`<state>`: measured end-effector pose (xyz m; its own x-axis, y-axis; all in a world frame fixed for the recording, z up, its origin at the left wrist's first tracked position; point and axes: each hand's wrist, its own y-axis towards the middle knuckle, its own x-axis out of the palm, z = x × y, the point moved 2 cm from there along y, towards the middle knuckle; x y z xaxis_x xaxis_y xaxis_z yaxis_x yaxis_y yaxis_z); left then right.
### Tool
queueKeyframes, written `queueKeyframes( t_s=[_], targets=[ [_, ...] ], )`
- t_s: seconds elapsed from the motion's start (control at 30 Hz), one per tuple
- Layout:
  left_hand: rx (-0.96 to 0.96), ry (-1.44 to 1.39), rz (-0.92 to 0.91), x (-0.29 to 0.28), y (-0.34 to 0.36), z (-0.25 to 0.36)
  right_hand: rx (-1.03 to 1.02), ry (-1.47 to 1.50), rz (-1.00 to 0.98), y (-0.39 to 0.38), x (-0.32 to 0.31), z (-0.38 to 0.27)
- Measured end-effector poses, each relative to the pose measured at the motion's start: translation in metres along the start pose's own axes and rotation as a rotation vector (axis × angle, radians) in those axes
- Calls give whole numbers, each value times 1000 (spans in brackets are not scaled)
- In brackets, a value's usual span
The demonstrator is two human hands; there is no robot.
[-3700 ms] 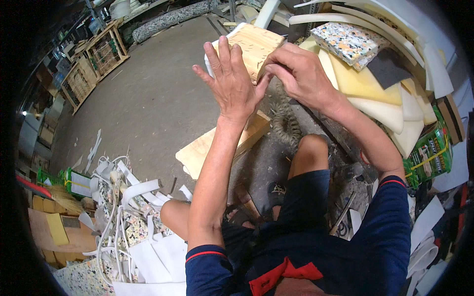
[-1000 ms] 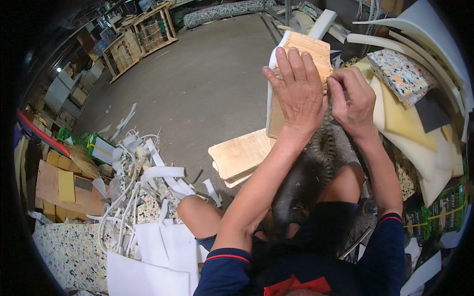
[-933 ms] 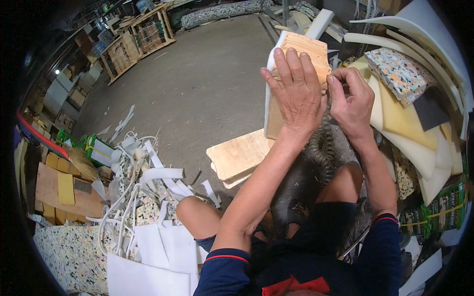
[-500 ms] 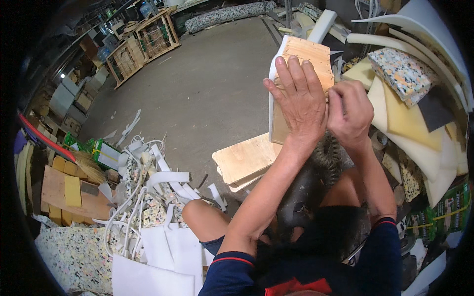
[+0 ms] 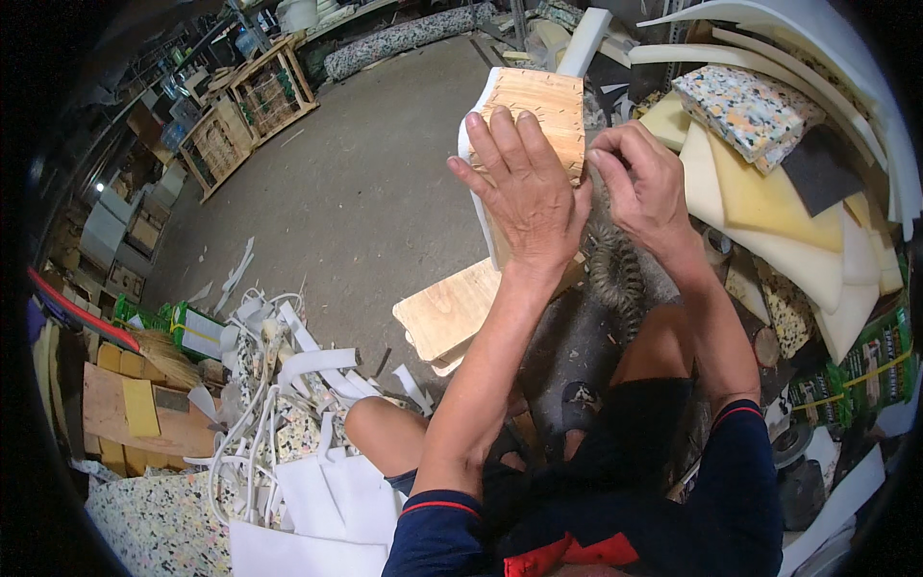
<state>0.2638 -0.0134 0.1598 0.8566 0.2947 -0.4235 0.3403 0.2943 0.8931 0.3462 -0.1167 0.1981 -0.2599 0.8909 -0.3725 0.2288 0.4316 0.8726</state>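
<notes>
My left hand (image 5: 529, 202) lies flat with fingers spread on a light wooden panel (image 5: 546, 96), which stands tilted in front of me. Many staples dot its upper part, and white foam (image 5: 466, 144) runs along its left edge. Beside the panel's right edge, my right hand (image 5: 644, 183) is curled, thumb and forefinger close together. Whether something small is pinched there, I cannot make out. Below the panel, a pale wooden piece with rounded corners (image 5: 447, 308) rests low near the floor. Part of the panel is hidden by my left hand and forearm.
Foam sheets (image 5: 779, 221) and a speckled foam block (image 5: 745, 111) pile up at the right. White foam scraps (image 5: 317, 361) cover the lower left. A coiled ridged hose (image 5: 615, 279) lies below my right hand. Wooden frames (image 5: 274, 91) stand at the back left.
My right hand has loosened from a tighter curl and drawn slightly off the panel's edge. My left hand stays flat on the panel. The whole view has shifted a little.
</notes>
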Motion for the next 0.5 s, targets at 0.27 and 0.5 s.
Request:
queueKeyframes(
  t_s=[0.27, 0.5],
  targets=[
    [16, -2, 2, -1, -5, -8, 5, 200, -63, -6, 6, 14],
    [34, -10, 20, -2, -5, -11, -118, 113, -92, 0, 7, 6]
  ],
)
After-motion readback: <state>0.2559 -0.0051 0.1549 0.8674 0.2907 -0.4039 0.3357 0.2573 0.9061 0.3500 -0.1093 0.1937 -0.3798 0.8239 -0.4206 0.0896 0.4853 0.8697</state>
